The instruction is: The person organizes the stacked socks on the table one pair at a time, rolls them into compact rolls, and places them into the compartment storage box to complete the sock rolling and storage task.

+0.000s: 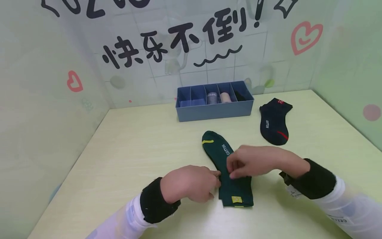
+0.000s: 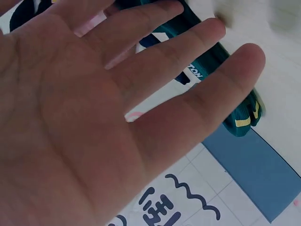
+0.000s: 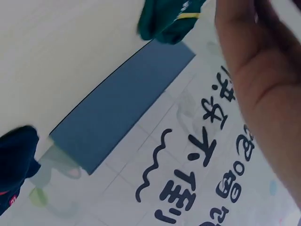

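A pair of dark green socks (image 1: pixel 237 187) lies flat on the table, one on the other, with yellow toe stripes and a yellow patch near the cuff. At their left edge, the left hand (image 1: pixel 194 184) touches the fabric with its index fingertip. The left wrist view shows its fingers (image 2: pixel 178 101) extended and spread. Over the middle of the socks is the right hand (image 1: pixel 255 161), its fingers loosely bent and fingertips at the fabric. No fabric is visibly pinched. In the right wrist view, that hand (image 3: pixel 268 89) shows only partly, and the green toes (image 3: pixel 164 23) hang into view.
Behind the socks stands a blue divided box (image 1: pixel 215 113) with rolled socks (image 1: pixel 212 98) in some compartments. Navy socks (image 1: pixel 274 122) with red marks lie to its right. Walls enclose the table (image 1: pixel 143 139) at the back and both sides.
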`<state>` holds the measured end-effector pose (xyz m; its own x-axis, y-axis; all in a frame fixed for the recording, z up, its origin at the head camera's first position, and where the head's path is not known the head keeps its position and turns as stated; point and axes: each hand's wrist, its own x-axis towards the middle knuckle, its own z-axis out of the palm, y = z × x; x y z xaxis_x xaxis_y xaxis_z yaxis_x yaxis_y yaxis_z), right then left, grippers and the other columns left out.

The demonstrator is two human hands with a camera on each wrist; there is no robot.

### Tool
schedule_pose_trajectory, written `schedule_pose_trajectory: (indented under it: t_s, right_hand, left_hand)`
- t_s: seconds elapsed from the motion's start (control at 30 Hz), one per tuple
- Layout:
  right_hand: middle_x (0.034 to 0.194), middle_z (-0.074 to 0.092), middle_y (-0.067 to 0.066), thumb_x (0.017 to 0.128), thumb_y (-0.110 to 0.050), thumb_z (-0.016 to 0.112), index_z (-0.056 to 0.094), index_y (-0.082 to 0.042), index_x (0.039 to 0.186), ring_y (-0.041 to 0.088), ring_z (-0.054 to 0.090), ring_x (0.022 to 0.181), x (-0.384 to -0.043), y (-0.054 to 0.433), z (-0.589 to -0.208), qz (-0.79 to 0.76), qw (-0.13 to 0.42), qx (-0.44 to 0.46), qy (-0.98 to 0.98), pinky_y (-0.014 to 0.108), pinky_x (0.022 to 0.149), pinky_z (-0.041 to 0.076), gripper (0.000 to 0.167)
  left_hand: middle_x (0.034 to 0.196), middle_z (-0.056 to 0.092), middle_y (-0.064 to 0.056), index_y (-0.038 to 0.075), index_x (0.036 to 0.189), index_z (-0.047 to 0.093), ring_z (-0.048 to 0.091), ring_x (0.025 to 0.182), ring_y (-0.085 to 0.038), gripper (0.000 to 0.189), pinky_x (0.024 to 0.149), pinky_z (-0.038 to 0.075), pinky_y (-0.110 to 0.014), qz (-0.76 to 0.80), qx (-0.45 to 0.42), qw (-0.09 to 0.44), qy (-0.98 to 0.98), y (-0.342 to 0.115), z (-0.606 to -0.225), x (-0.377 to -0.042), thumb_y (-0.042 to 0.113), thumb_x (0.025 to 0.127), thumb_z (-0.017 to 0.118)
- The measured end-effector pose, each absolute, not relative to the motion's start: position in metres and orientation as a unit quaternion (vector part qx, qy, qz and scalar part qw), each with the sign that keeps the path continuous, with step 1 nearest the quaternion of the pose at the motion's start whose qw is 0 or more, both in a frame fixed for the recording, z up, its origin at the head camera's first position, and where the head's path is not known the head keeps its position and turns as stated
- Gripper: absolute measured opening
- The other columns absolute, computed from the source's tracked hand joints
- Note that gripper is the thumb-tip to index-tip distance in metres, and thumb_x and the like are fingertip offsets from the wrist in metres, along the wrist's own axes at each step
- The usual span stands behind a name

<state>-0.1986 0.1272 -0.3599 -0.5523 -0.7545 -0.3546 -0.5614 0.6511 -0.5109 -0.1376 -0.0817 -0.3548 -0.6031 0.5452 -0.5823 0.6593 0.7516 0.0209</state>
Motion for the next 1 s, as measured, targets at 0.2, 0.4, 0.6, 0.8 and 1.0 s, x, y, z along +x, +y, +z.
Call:
schedule_pose_trajectory:
  t_s: [0.2, 0.4, 0.6, 0.8, 1.0]
  right_hand:
    - [0.098, 0.073, 0.006, 0.101, -0.014, 0.072, 0.075, -0.006, 0.106, 0.015, 0.062, 0.080, -0.223, 0.135, -0.369, -0.181, 0.106, -0.304, 0.930, 0.030, 0.073, 0.056, 0.010]
    - [0.151, 0.052, 0.022, 0.103, -0.010, 0.068, 0.075, -0.010, 0.120, 0.014, 0.067, 0.089, -0.222, 0.134, -0.373, -0.184, 0.111, -0.354, 0.910, 0.033, 0.082, 0.058, 0.019]
    - [0.161, 0.046, 0.022, 0.107, -0.008, 0.059, 0.064, -0.003, 0.143, 0.031, 0.069, 0.118, -0.218, 0.132, -0.379, -0.169, 0.145, -0.390, 0.893, 0.047, 0.104, 0.057, 0.037]
    - [0.156, 0.050, 0.021, 0.107, -0.008, 0.056, 0.060, 0.005, 0.144, 0.039, 0.058, 0.139, -0.218, 0.129, -0.381, -0.171, 0.134, -0.376, 0.901, 0.055, 0.115, 0.049, 0.039]
    - [0.161, 0.043, 0.021, 0.107, -0.011, 0.056, 0.052, 0.007, 0.150, 0.036, 0.058, 0.138, -0.218, 0.128, -0.381, -0.169, 0.129, -0.357, 0.909, 0.054, 0.116, 0.048, 0.046]
  left_hand:
    - [0.166, 0.047, 0.009, 0.030, 0.147, 0.065, 0.046, 0.154, -0.012, 0.044, 0.117, 0.048, -0.030, -0.096, 0.377, 0.288, 0.875, -0.080, -0.356, -0.133, 0.029, 0.104, 0.070]
    - [0.165, 0.048, 0.012, 0.035, 0.147, 0.064, 0.049, 0.150, -0.013, 0.044, 0.108, 0.052, -0.024, -0.117, 0.436, 0.266, 0.852, -0.076, -0.357, -0.123, 0.031, 0.103, 0.070]
    - [0.165, 0.048, 0.014, 0.039, 0.147, 0.063, 0.051, 0.147, -0.012, 0.045, 0.103, 0.054, -0.024, -0.130, 0.466, 0.261, 0.835, -0.071, -0.358, -0.117, 0.030, 0.104, 0.070]
    - [0.164, 0.048, 0.016, 0.040, 0.146, 0.064, 0.051, 0.145, -0.010, 0.043, 0.097, 0.055, -0.021, -0.133, 0.469, 0.258, 0.834, -0.068, -0.358, -0.114, 0.030, 0.104, 0.069]
    - [0.162, 0.051, 0.016, 0.041, 0.145, 0.064, 0.052, 0.143, -0.010, 0.044, 0.098, 0.055, -0.022, -0.136, 0.461, 0.253, 0.840, -0.067, -0.358, -0.112, 0.032, 0.103, 0.071]
